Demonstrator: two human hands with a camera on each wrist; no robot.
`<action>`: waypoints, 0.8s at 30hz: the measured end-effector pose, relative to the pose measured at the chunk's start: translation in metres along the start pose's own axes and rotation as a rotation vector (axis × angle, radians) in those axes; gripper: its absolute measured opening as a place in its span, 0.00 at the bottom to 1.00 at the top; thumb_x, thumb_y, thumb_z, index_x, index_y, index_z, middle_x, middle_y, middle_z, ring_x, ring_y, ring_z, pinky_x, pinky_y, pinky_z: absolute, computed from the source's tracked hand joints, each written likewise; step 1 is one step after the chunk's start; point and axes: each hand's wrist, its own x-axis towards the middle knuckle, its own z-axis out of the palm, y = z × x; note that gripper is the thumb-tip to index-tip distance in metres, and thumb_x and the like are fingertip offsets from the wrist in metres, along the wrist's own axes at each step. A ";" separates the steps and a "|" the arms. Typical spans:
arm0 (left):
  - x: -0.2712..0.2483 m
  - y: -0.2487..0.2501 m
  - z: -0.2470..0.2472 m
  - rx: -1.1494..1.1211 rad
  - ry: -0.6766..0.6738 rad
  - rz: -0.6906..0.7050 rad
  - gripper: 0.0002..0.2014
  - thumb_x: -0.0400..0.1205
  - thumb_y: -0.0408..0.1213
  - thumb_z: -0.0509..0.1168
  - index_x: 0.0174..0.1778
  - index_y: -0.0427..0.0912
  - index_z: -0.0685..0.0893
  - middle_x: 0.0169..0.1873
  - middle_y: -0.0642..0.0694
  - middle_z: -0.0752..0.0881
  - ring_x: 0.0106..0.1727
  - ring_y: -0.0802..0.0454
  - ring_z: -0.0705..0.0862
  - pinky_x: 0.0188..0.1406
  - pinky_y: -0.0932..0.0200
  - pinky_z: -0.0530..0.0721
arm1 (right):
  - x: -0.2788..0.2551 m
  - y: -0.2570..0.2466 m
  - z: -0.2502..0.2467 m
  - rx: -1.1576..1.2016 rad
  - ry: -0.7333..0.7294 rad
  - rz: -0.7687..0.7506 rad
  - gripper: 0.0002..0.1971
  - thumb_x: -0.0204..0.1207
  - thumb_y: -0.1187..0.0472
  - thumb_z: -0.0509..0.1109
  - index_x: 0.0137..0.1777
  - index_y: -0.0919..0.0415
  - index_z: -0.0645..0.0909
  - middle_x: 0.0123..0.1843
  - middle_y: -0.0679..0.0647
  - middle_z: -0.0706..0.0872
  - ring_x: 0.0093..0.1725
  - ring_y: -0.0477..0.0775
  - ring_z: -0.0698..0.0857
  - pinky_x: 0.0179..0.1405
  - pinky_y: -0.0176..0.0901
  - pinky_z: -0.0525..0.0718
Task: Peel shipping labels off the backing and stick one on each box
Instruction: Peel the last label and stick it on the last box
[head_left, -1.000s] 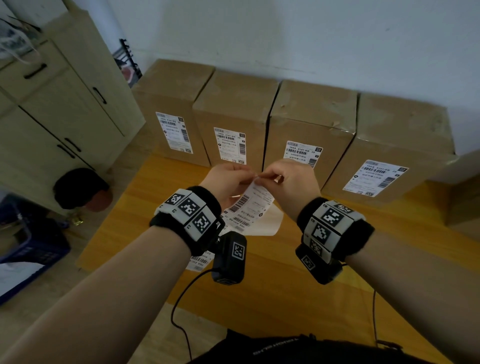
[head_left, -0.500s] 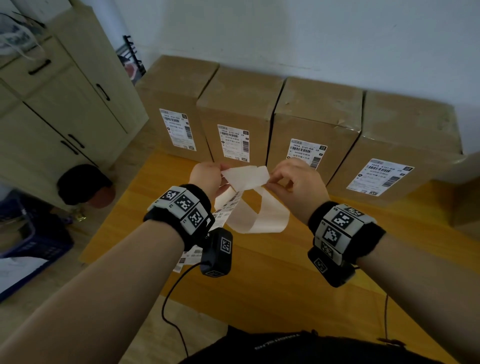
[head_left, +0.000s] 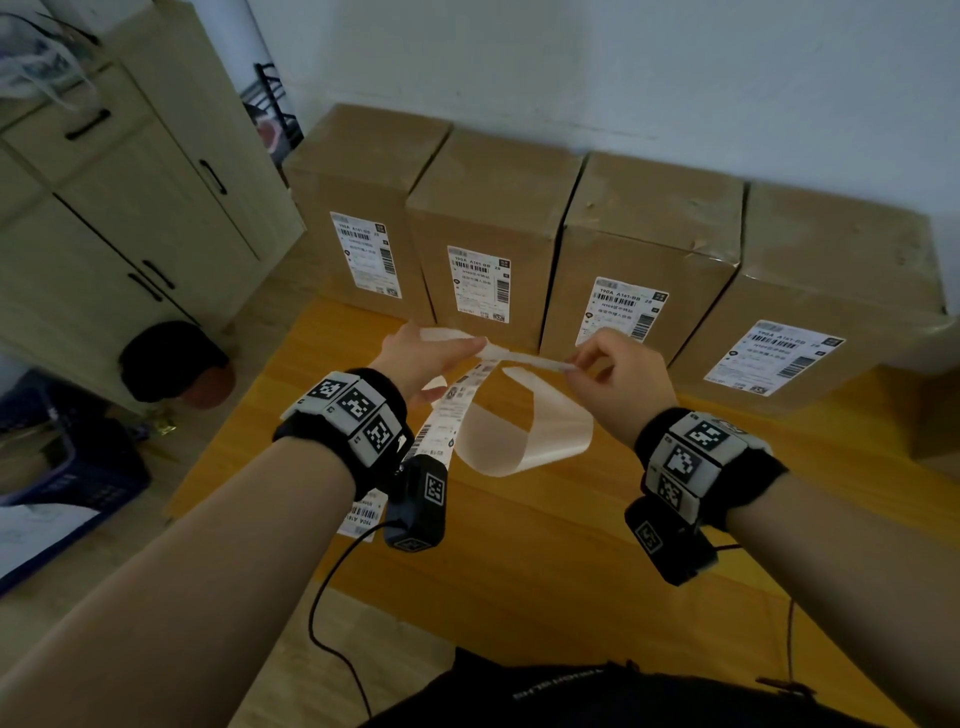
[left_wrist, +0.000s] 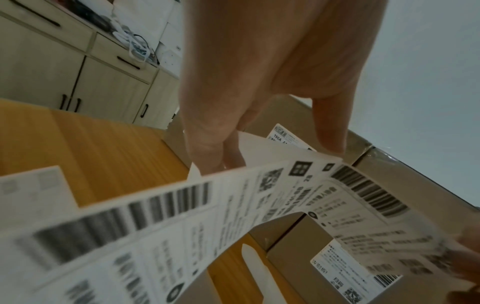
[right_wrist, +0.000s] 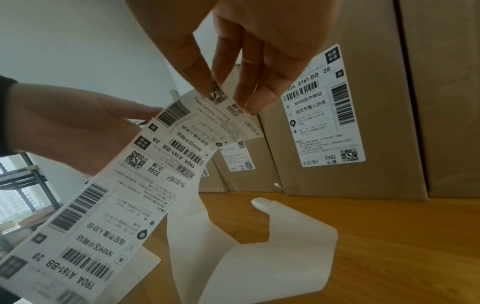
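Observation:
Several brown cardboard boxes (head_left: 493, 208) stand in a row against the wall, each with a white shipping label (head_left: 478, 283) on its front. In front of them my left hand (head_left: 431, 348) pinches the label strip (head_left: 441, 421), which hangs down past my wrist. My right hand (head_left: 582, 364) pinches the end of one label (head_left: 524, 358) stretched between both hands, its print facing down (right_wrist: 207, 121). The bare backing (head_left: 530, 441) curls in a loop onto the wooden table (head_left: 519, 545). The right wrist view shows my fingertips (right_wrist: 249, 105) on the label's corner.
A beige cabinet (head_left: 104, 208) stands to the left of the table. On the floor beside it are a dark round object (head_left: 171, 358) and a blue crate (head_left: 52, 467). A black rack (head_left: 270, 104) is behind the leftmost box. Cables hang from the wrist cameras.
My hands have drawn apart, the right one moving rightward with the label's end. The label now stretches flat between them and more bare backing hangs in a bigger loop.

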 end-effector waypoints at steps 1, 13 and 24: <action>0.000 0.000 -0.001 -0.040 0.008 -0.018 0.61 0.46 0.53 0.83 0.77 0.52 0.63 0.70 0.43 0.74 0.60 0.46 0.83 0.53 0.42 0.86 | 0.000 -0.001 -0.001 0.011 0.010 0.009 0.07 0.73 0.56 0.68 0.36 0.51 0.73 0.45 0.54 0.86 0.39 0.56 0.84 0.42 0.56 0.87; 0.017 -0.023 -0.014 -0.003 0.179 -0.077 0.52 0.64 0.52 0.79 0.80 0.45 0.57 0.72 0.41 0.70 0.56 0.50 0.82 0.52 0.48 0.86 | 0.001 0.000 -0.004 0.073 0.143 0.091 0.05 0.78 0.63 0.62 0.43 0.59 0.69 0.32 0.48 0.72 0.29 0.46 0.71 0.30 0.40 0.74; 0.026 -0.027 -0.025 0.086 0.198 -0.099 0.44 0.65 0.54 0.76 0.75 0.42 0.68 0.67 0.40 0.78 0.62 0.43 0.81 0.49 0.50 0.84 | 0.006 0.001 -0.008 0.079 0.274 0.116 0.04 0.81 0.62 0.61 0.51 0.61 0.68 0.34 0.43 0.73 0.31 0.39 0.74 0.26 0.32 0.70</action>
